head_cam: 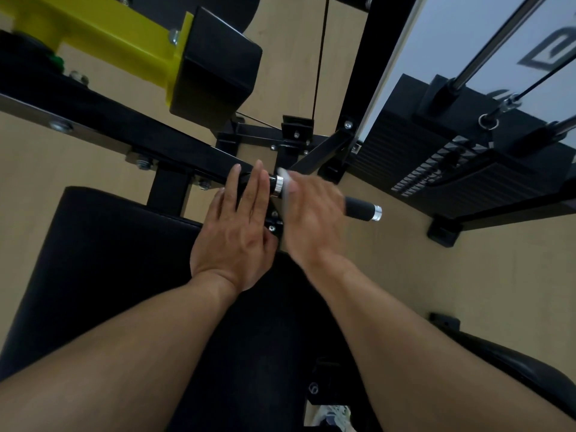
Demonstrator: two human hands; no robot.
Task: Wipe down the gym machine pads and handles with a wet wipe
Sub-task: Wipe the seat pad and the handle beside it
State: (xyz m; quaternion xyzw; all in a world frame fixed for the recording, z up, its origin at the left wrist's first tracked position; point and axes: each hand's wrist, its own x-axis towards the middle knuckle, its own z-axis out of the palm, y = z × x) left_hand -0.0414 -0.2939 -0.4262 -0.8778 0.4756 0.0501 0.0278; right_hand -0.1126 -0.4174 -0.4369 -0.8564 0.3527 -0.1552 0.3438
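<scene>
Left hand [238, 227]: flat, fingers spread straight, laid on the black bar [174, 141] just left of the handle's inner chrome ring; holding nothing.
Right hand [314, 213]: blurred, curled over the handle [358, 208], pinching the wipe against it.
Wipe [285, 179]: pale, blurred strip poking out above the right hand's fingers, beside the inner chrome ring; most of it hidden under the hand.
Handle: black grip with chrome rings at both ends, sticking out to the right from the bar; outer end bare past the right hand.
Seat pad [103, 263]: large, black, below the bar and under both forearms; left wrist above its right part.
Upper pad [218, 67]: black block on a yellow arm [115, 35], upper left, well apart from both hands.
Weight stack [436, 163]: black plates at right, behind the handle, with steel rods [486, 54] rising from it.
Floor [389, 260]: light wood-coloured.
</scene>
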